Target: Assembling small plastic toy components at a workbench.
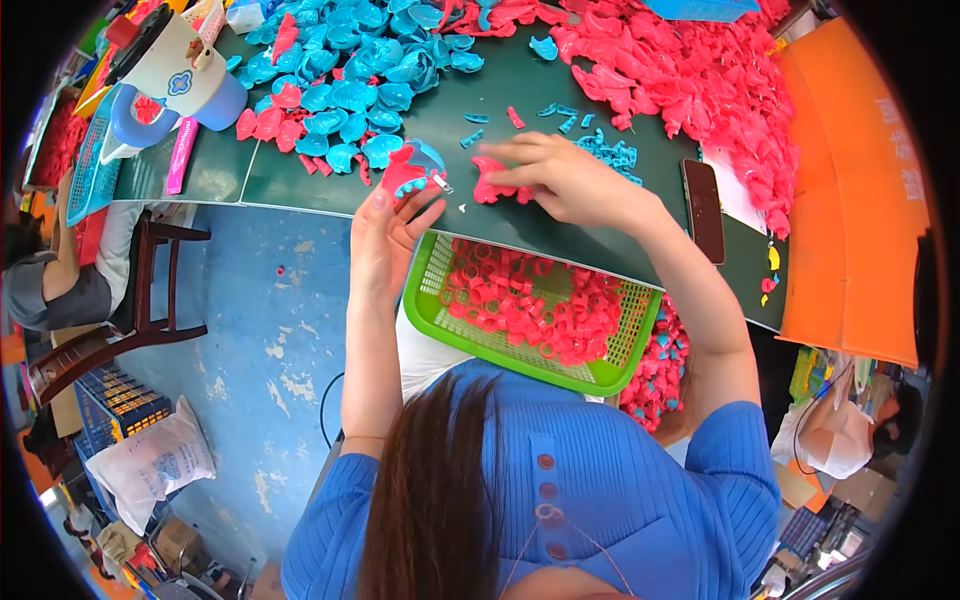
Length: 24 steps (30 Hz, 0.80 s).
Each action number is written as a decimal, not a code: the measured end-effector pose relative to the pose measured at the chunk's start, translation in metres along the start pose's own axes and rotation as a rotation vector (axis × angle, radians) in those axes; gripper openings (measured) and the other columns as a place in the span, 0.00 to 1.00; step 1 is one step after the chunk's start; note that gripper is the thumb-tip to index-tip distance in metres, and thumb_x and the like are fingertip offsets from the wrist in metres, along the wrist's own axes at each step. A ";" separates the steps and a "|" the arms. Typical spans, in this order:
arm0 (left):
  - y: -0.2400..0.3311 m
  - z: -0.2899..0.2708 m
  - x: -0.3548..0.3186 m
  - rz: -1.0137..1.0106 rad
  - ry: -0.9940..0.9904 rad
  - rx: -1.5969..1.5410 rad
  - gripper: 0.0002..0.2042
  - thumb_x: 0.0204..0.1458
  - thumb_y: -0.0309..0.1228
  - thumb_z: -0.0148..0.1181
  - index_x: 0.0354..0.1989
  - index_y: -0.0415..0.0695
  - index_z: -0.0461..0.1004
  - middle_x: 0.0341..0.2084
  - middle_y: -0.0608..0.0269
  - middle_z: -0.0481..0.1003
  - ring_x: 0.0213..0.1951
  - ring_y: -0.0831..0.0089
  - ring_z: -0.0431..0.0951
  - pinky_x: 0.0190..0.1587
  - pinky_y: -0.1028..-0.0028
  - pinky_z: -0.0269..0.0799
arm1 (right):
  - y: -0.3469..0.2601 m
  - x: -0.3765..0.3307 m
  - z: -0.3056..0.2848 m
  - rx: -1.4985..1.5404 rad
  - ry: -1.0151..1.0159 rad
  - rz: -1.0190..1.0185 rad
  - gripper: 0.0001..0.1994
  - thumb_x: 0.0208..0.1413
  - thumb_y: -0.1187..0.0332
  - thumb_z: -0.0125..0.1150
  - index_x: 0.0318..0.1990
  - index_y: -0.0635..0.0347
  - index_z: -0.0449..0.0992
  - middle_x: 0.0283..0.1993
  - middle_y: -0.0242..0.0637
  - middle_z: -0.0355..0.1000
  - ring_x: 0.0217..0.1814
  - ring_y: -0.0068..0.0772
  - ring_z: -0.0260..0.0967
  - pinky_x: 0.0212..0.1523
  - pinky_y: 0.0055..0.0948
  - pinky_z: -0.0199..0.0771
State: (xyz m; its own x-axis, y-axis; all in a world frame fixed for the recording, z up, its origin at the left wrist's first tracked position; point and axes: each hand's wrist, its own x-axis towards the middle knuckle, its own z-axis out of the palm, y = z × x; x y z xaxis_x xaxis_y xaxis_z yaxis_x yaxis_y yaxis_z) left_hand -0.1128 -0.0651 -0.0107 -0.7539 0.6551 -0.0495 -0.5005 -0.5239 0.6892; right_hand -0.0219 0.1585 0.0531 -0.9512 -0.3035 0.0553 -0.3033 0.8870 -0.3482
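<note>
My left hand (pixel 380 235) holds a small plastic toy part (pixel 412 172), pink on one side and blue on the other, with blue tooth-like bumps. A small white-and-metal piece (pixel 441 184) juts from its right side. My right hand (pixel 585 185) reaches over the green table (pixel 300 190), fingers stretched out and partly blurred. Beneath those fingers a pink shaped plastic part (pixel 488 182) lies on the table; whether they touch it is hard to see. Several short blue strips (pixel 566 122) and a pile of small blue pieces (pixel 610 152) lie just beyond my right hand.
Blue and pink shells (pixel 350 95) are heaped at the far left, pink parts (pixel 680 75) at the far right. A green basket (pixel 425 315) of pink rings sits below the table edge. Nearby are a white-and-blue mug (pixel 190 75), a phone (pixel 703 212) and an orange panel (pixel 850 200).
</note>
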 end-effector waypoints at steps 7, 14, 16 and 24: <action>-0.002 -0.002 0.000 -0.008 0.023 -0.001 0.25 0.55 0.45 0.50 0.48 0.32 0.63 0.40 0.49 0.71 0.43 0.60 0.74 0.47 0.61 0.74 | -0.035 0.000 0.038 -0.278 0.168 0.425 0.22 0.47 0.57 0.59 0.44 0.66 0.72 0.41 0.39 0.70 0.44 0.39 0.64 0.39 0.35 0.65; 0.000 0.002 -0.003 -0.050 0.033 0.027 0.29 0.55 0.51 0.45 0.46 0.32 0.65 0.38 0.49 0.72 0.40 0.62 0.75 0.44 0.62 0.75 | -0.035 -0.007 0.050 -0.246 0.391 0.299 0.22 0.45 0.60 0.61 0.47 0.63 0.71 0.43 0.40 0.69 0.48 0.38 0.63 0.49 0.34 0.60; -0.002 0.003 -0.004 -0.062 0.009 0.045 0.29 0.55 0.52 0.44 0.46 0.32 0.65 0.38 0.49 0.72 0.40 0.62 0.75 0.43 0.62 0.76 | -0.034 -0.010 0.046 -0.216 0.385 0.289 0.22 0.45 0.62 0.62 0.48 0.63 0.71 0.44 0.40 0.70 0.49 0.37 0.63 0.48 0.32 0.62; -0.008 0.020 -0.005 -0.349 -0.064 0.060 0.32 0.53 0.58 0.39 0.41 0.34 0.67 0.33 0.48 0.74 0.36 0.59 0.78 0.38 0.59 0.77 | -0.068 -0.017 -0.040 0.476 0.424 0.107 0.25 0.38 0.65 0.70 0.48 0.57 0.74 0.44 0.39 0.71 0.48 0.33 0.66 0.50 0.29 0.64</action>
State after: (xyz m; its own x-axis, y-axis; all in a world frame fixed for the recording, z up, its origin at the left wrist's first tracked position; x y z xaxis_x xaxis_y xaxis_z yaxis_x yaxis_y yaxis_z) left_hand -0.0964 -0.0533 -0.0020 -0.5125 0.8229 -0.2455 -0.6960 -0.2306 0.6800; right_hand 0.0124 0.1168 0.1130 -0.9440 0.0281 0.3286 -0.2404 0.6234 -0.7440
